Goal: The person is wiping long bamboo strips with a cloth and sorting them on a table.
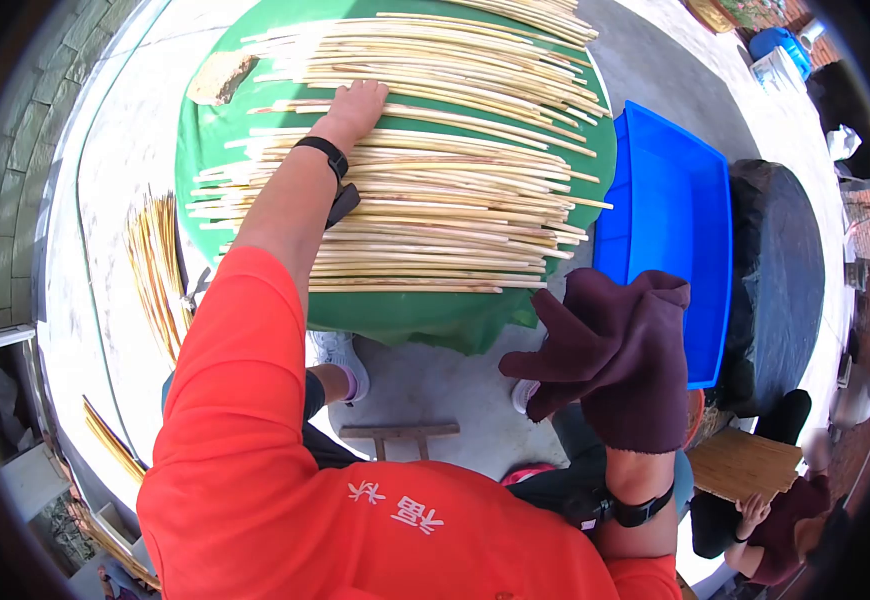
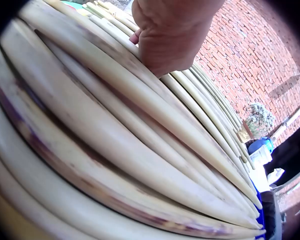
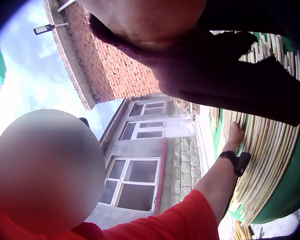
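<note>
Pale peeled sticks [image 1: 435, 190] lie side by side in rows across a table with a green cloth [image 1: 205, 130]. My left hand [image 1: 355, 108] reaches over the near row to a few sticks in the gap between rows, its fingers curled down round them near their left ends. In the left wrist view the left hand [image 2: 172, 37] bends over the sticks, fingertips mostly hidden. A dark maroon cloth [image 1: 620, 350] covers my right hand, held off the table at its near right corner. The fingers beneath are hidden, so I cannot tell how they lie.
A stone [image 1: 220, 78] lies at the table's left edge. A blue plastic tub [image 1: 690, 220] stands to the right, beside a black-covered round object [image 1: 775, 285]. Bundles of thin brown stalks [image 1: 155, 270] stand at the left. Another person [image 1: 770, 535] holds a brown board [image 1: 745, 465].
</note>
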Motion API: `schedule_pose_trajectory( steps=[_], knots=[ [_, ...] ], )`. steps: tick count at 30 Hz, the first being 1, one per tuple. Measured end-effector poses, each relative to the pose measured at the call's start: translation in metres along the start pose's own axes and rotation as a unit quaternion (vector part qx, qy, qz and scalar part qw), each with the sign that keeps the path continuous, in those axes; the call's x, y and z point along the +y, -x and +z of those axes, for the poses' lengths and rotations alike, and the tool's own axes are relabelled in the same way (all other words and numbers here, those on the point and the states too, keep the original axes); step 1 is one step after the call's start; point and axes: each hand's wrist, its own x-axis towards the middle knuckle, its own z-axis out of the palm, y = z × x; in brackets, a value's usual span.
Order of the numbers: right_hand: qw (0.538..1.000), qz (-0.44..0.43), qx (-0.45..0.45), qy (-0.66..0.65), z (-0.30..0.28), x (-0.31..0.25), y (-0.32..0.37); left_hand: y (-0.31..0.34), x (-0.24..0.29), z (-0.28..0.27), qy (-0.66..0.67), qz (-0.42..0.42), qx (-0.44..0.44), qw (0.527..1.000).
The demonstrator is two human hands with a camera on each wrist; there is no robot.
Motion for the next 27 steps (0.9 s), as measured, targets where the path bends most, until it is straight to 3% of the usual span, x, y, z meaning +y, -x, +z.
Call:
schedule_pose_trajectory(
  steps=[2,3,5,6,7,8,9,11,12,13,15,17,19,21,22,23,24,25,26,27],
  knots=[
    [0.981,-0.059,0.119,-0.138,0.007,0.000,0.000,0.000,-0.001,-0.003,0.001,-0.004,-0.029,1.000],
    [0.981,-0.059,0.124,-0.139,0.009,-0.002,0.001,0.000,-0.002,-0.005,0.003,-0.010,-0.060,0.998],
    [0.976,0.044,0.119,-0.179,0.012,-0.005,0.006,0.003,-0.005,-0.002,0.008,0.014,-0.066,0.998],
    [0.974,0.043,0.127,-0.181,0.016,0.000,0.008,0.007,-0.005,-0.001,0.019,0.011,-0.057,0.998],
    [0.905,0.058,0.123,-0.402,0.025,0.010,0.009,0.010,-0.005,0.000,0.030,0.010,-0.047,0.998],
    [0.789,0.065,0.110,-0.602,0.028,0.016,0.010,0.013,-0.005,-0.003,0.034,0.012,-0.045,0.998],
    [0.787,0.063,0.117,-0.602,0.029,0.018,0.012,0.015,-0.005,-0.005,0.016,0.012,-0.042,0.999],
    [0.687,0.093,0.086,-0.715,0.030,0.017,0.010,0.019,-0.006,-0.011,0.004,0.016,-0.005,1.000],
    [0.936,0.004,0.130,-0.328,0.035,0.024,0.007,0.021,-0.005,-0.021,-0.001,0.017,-0.002,1.000],
    [0.934,0.001,0.134,-0.331,0.039,0.029,0.005,0.022,-0.005,-0.034,0.003,0.014,0.006,1.000],
    [0.966,-0.023,0.143,-0.216,0.045,0.035,0.002,0.026,-0.005,-0.065,-0.003,0.010,0.020,1.000],
    [0.982,-0.048,0.153,-0.097,0.046,0.034,-0.002,0.033,-0.006,-0.098,0.050,0.052,0.095,0.993],
    [0.983,-0.068,0.167,-0.041,0.041,0.026,-0.004,0.043,-0.001,-0.144,0.060,0.056,0.113,0.990],
    [0.978,-0.096,0.157,0.103,0.035,0.014,-0.004,0.062,0.013,-0.200,0.102,0.017,0.105,0.989],
    [0.977,-0.104,0.160,0.099,0.025,0.005,-0.004,0.069,0.017,-0.220,0.095,0.011,0.108,0.989],
    [0.991,-0.057,0.087,0.080,0.010,-0.007,-0.002,0.077,0.020,-0.238,0.272,0.017,0.109,0.956],
    [0.998,-0.010,0.011,0.062,0.002,-0.016,0.001,0.086,0.025,-0.257,0.441,0.023,0.107,0.891],
    [0.998,-0.017,0.012,0.061,0.020,-0.002,-0.007,0.097,0.031,-0.274,0.437,0.019,0.111,0.892],
    [0.970,-0.113,0.171,0.130,0.054,0.029,-0.024,0.114,0.041,-0.290,0.580,0.019,0.123,0.805],
    [0.904,-0.202,0.322,0.193,0.073,0.043,-0.031,0.131,0.046,-0.298,0.707,0.019,0.132,0.694]
  ],
)
